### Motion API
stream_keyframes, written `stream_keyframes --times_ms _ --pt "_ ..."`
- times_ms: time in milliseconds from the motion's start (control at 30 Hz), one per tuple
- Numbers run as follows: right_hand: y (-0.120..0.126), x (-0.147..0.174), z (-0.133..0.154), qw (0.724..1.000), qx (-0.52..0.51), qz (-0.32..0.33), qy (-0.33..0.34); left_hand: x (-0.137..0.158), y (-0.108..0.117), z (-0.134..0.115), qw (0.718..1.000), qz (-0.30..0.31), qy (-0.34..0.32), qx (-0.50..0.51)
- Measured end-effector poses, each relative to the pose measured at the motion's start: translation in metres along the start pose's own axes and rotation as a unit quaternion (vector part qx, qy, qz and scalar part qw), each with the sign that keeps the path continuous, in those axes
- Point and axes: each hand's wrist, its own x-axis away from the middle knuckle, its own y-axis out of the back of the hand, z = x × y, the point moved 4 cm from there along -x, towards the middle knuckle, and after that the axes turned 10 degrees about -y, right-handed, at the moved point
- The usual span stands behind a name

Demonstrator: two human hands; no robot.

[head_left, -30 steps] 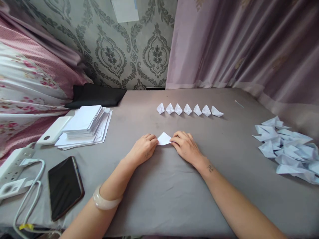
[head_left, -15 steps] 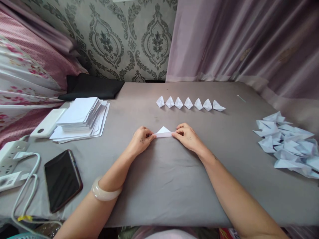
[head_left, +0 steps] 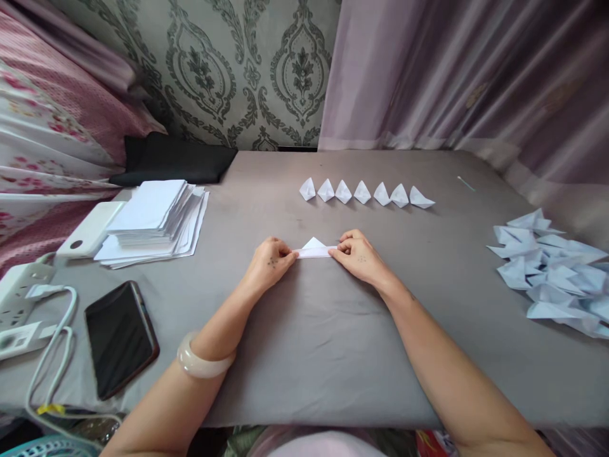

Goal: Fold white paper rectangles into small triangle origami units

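Note:
A small white sheet of folded paper (head_left: 314, 252) is held between my hands over the middle of the table, a flat strip along its near edge and a triangular peak rising behind it. The left end of the strip is pinched by my left hand (head_left: 272, 261), thumb on the near face. My right hand (head_left: 360, 256) pinches the right end the same way. The fingers behind the paper are partly hidden. Beyond my hands stands a row of several folded paper boats (head_left: 343, 192).
A pile of folded paper boats (head_left: 554, 273) lies at the right. On the left are a stack of white paper (head_left: 147, 212), a white power bank (head_left: 88, 231), a phone (head_left: 121, 339), a power strip (head_left: 21, 292) with cables, and black cloth (head_left: 178, 162). A thin stick (head_left: 466, 183) lies far right.
Both hands keep their pinch on the folded paper. Its peak shows a little lower behind the strip. The whole view has shifted slightly.

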Motion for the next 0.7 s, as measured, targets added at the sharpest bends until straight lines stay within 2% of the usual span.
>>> stream_keyframes --times_ms 167,333,533,700 --pt "-0.001 -0.002 0.001 1.000 0.008 0.002 0.002 0.000 -0.001 -0.004 1.000 -0.018 -0.007 0.002" --pt "0.000 -0.002 -0.001 1.000 0.012 0.001 0.000 0.000 -0.007 0.003 0.999 -0.018 -0.029 -0.011" --pt "0.006 -0.002 -0.007 1.000 0.002 -0.004 -0.013 0.004 -0.011 0.001 0.988 -0.047 -0.136 -0.054" --pt "0.013 -0.006 -0.013 1.000 -0.021 0.001 -0.020 0.008 -0.018 -0.016 0.942 -0.004 -0.265 -0.204"
